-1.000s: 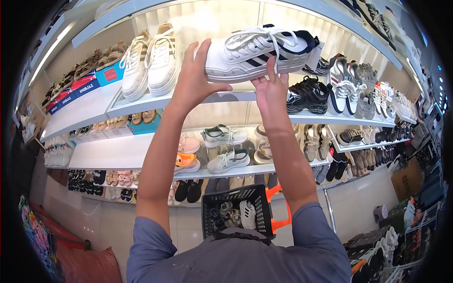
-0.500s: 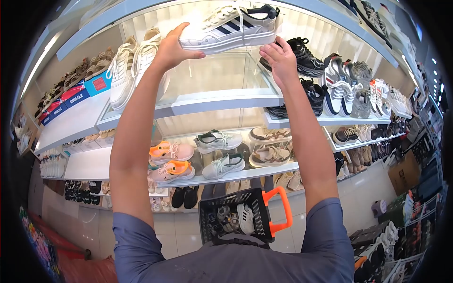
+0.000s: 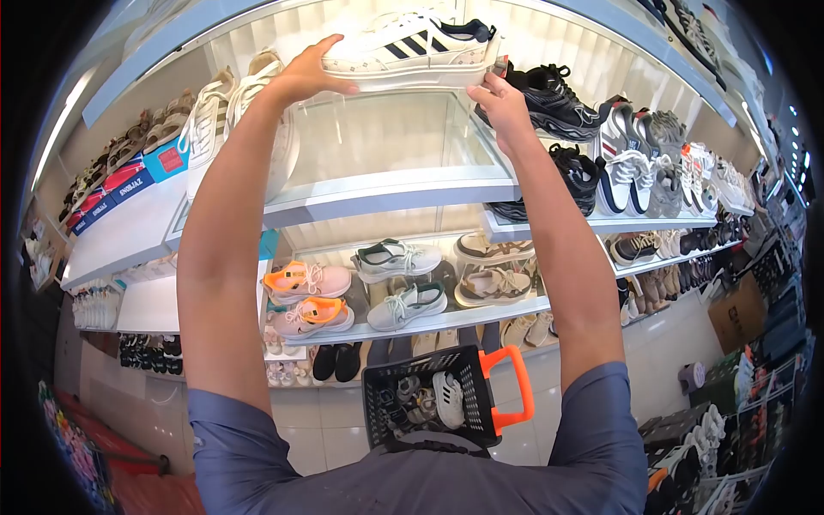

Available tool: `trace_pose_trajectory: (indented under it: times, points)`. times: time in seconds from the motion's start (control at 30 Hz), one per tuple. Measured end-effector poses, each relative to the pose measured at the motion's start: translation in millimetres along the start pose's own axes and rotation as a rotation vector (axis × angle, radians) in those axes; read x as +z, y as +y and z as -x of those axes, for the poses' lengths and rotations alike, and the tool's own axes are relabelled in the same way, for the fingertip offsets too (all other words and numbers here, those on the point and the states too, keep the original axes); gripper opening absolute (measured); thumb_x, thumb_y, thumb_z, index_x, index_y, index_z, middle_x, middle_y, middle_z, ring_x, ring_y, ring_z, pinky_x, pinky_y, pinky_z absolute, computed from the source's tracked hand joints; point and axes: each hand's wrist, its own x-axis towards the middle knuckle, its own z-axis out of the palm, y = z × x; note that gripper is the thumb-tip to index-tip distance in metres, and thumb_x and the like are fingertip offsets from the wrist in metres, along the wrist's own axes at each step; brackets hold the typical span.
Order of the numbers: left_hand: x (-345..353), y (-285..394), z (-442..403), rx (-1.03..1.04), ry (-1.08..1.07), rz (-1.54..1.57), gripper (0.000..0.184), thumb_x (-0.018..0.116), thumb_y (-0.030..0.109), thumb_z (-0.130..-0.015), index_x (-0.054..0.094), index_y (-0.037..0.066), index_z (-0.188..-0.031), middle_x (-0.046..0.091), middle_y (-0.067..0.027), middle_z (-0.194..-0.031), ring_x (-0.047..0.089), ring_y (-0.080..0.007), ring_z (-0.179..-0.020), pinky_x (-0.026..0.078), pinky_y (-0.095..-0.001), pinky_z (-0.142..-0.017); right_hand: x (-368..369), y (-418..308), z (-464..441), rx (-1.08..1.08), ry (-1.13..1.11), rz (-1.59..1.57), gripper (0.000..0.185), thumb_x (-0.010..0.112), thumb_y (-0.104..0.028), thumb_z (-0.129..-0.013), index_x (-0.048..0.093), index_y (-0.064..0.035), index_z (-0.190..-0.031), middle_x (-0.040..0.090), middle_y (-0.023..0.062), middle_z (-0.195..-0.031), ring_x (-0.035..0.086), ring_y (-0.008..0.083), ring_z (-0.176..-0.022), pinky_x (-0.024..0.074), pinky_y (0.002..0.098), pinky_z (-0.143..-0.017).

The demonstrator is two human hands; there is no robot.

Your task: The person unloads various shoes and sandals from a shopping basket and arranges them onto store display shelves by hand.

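Observation:
A white sneaker (image 3: 403, 53) with black side stripes is held up between my two hands, above the glass shelf (image 3: 386, 129). My left hand (image 3: 311, 73) grips its toe end, thumb beneath the sole and fingers at the front. At the heel, my right hand (image 3: 500, 101) pinches the sole's edge. To the left stands a pair of white lace-up sneakers (image 3: 225, 116), partly behind my left forearm. Chunky black sneakers (image 3: 558, 107) sit close to my right hand.
A black basket (image 3: 421, 399) with an orange handle (image 3: 515, 390) and several shoes inside stands on the floor before me. The lower shelf (image 3: 429, 326) carries pink and grey-green sneakers. Shoe boxes (image 3: 129, 184) lie at left; a cardboard box (image 3: 736, 313) stands at right.
The sneaker has moved slightly left and further back, closer to the shelf's rear panel. My right fingers have closed more on its heel end, and both arms have spread a little.

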Motion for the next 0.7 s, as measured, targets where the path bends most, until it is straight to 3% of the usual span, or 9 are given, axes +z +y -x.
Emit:
trace_pose_trajectory:
  times: [0.07,0.3,0.37,0.53,0.7]
  points:
    - [1.8,-5.4,-4.0,-0.028,-0.053,0.060,0.106,0.087,0.030,-0.059,0.033,0.009,-0.148,0.045,-0.0187,-0.142,0.042,-0.0308,-0.131,0.034,-0.0367,-0.108,-2.6,1.5,1.1,0.055,-0.064,0.045,0.058,0.068,-0.015,-0.085,0.047,0.0019,-0.137,0.058,0.0100,-0.128,0.053,0.0169,-0.113,0.0367,0.0330,-0.097]
    - [8.2,-12.5,-9.4,-0.087,-0.162,0.204,0.100,0.085,0.025,-0.067,0.030,0.009,-0.149,0.041,-0.0177,-0.145,0.039,-0.0289,-0.133,0.029,-0.0364,-0.111,-7.0,17.4,1.3,0.022,-0.050,0.044,0.065,0.068,-0.015,-0.086,0.039,0.0059,-0.141,0.051,0.0153,-0.136,0.052,0.0204,-0.120,0.0393,0.0325,-0.098]
    - [9.2,-13.5,-9.5,-0.088,-0.164,0.209,0.100,0.085,0.026,-0.068,0.029,0.009,-0.149,0.041,-0.0179,-0.145,0.039,-0.0293,-0.133,0.029,-0.0364,-0.111,-7.5,22.5,0.3,0.048,-0.055,-0.015,0.076,0.070,-0.011,-0.083,0.029,0.0101,-0.143,0.044,0.0251,-0.142,0.045,0.0266,-0.130,0.0339,0.0349,-0.106]
    - [12.6,-7.3,-3.5,-0.090,-0.147,0.164,0.098,0.083,0.030,-0.070,0.029,0.010,-0.149,0.039,-0.0196,-0.146,0.037,-0.0316,-0.135,0.027,-0.0378,-0.113,-10.6,28.2,-0.1,0.073,-0.072,-0.040,0.081,0.072,-0.014,-0.082,0.026,0.0101,-0.144,0.042,0.0271,-0.142,0.043,0.0291,-0.132,0.0332,0.0371,-0.107]
    - [25.2,21.6,28.3,-0.123,0.214,-0.183,0.089,0.080,0.033,-0.075,0.033,0.008,-0.147,0.035,-0.0217,-0.148,0.036,-0.0352,-0.136,0.033,-0.0412,-0.110,-10.9,26.0,17.5,0.085,-0.052,0.003,0.080,0.072,-0.015,-0.082,0.027,0.0097,-0.144,0.042,0.0277,-0.142,0.044,0.0301,-0.131,0.0354,0.0363,-0.107]
